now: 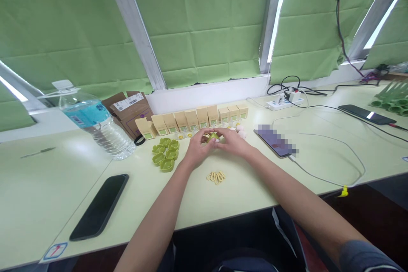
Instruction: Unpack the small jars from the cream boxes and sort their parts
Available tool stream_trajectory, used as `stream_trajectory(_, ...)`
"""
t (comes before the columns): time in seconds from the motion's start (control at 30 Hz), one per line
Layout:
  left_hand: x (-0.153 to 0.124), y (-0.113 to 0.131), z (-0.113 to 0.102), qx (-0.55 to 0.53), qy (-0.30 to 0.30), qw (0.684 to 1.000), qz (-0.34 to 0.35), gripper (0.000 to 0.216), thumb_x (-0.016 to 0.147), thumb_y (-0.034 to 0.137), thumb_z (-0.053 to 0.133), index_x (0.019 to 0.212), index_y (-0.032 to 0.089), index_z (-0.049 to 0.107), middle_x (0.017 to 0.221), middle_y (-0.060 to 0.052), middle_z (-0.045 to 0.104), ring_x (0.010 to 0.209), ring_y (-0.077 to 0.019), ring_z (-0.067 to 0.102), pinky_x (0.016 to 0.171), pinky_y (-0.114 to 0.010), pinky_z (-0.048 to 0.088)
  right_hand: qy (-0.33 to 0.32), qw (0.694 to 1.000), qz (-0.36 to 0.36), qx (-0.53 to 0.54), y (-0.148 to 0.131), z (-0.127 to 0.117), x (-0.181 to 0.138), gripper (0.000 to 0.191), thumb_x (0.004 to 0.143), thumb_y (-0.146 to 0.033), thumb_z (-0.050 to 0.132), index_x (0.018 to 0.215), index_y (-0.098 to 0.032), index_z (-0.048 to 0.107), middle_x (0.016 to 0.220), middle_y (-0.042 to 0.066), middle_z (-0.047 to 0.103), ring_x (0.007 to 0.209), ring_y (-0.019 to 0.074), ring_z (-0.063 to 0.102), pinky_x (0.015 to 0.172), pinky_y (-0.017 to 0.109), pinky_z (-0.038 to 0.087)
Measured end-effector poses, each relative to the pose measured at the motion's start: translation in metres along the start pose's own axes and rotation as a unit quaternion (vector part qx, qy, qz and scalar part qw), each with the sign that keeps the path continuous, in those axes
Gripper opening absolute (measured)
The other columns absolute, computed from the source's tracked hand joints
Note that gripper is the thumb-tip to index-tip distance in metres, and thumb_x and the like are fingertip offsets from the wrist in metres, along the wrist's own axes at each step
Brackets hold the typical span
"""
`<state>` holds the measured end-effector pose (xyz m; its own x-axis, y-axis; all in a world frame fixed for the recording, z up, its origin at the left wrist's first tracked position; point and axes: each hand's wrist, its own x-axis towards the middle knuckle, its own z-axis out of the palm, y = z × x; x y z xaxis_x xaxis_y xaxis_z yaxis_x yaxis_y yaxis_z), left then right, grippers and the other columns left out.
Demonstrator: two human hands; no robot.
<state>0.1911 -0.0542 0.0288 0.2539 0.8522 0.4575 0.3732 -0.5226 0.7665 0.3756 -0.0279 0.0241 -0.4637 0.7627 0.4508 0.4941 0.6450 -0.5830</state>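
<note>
My left hand (200, 146) and my right hand (232, 141) meet over the middle of the table. Their fingers close round a small green piece (213, 137) with something whitish under it; the fingers cover much of it. To the left lies a cluster of green shaped cases (167, 154), open side up, of a similar green. Several pale yellow loops (216, 177) are bunched nearer to me, below the hands. Just behind the right hand are pale pink rounded pieces (241, 131). Small clear items with yellow centres (180, 136) stand behind the left hand.
A row of small cream boxes (191, 120) lines the back, beside a brown carton (132, 112). A large water bottle (98, 121) and a dark phone (99, 207) are at left. At right, a charging phone (276, 141), its white cable and a power strip (285, 103) occupy the table.
</note>
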Motion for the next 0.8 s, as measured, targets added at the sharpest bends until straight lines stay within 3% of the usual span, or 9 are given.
stream_trajectory(0.43, 0.0031, -0.0032, -0.0029, 0.016, 0.0, 0.999, -0.03, 0.035, 0.093, 0.043, 0.056, 0.119, 0.02, 0.062, 0.116, -0.01, 0.07, 0.098, -0.0208, 0.068, 0.087, -0.035, 0.053, 0.046, 0.998, 0.03, 0.004, 0.0069, 0.0019, 0.0023, 0.054, 0.083, -0.049, 0.074, 0.129, -0.023, 0.065, 0.106, 0.009, 0.073, 0.097, 0.0225, 0.067, 0.086, 0.036, 0.05)
stream_trajectory(0.63, 0.0027, -0.0031, -0.0052, 0.034, 0.002, 0.999, -0.039, 0.032, 0.094, 0.044, 0.053, 0.117, 0.022, 0.06, 0.102, -0.006, 0.072, 0.092, -0.0196, 0.067, 0.085, -0.034, 0.051, 0.094, 0.995, 0.015, -0.005, 0.0074, 0.0012, 0.0016, 0.038, 0.083, -0.051, 0.073, 0.11, -0.025, 0.075, 0.104, 0.008, 0.074, 0.099, 0.0237, 0.065, 0.086, 0.037, 0.05)
stream_trajectory(0.8, 0.0015, -0.0047, -0.0045, 0.012, -0.017, 0.999, -0.049, 0.031, 0.096, 0.048, 0.05, 0.109, 0.022, 0.057, 0.1, -0.006, 0.072, 0.093, -0.0202, 0.068, 0.086, -0.035, 0.05, 0.095, 0.995, -0.003, -0.018, 0.0088, 0.0027, 0.0011, 0.033, 0.083, -0.047, 0.075, 0.108, -0.025, 0.076, 0.099, 0.007, 0.073, 0.097, 0.0236, 0.065, 0.086, 0.037, 0.05)
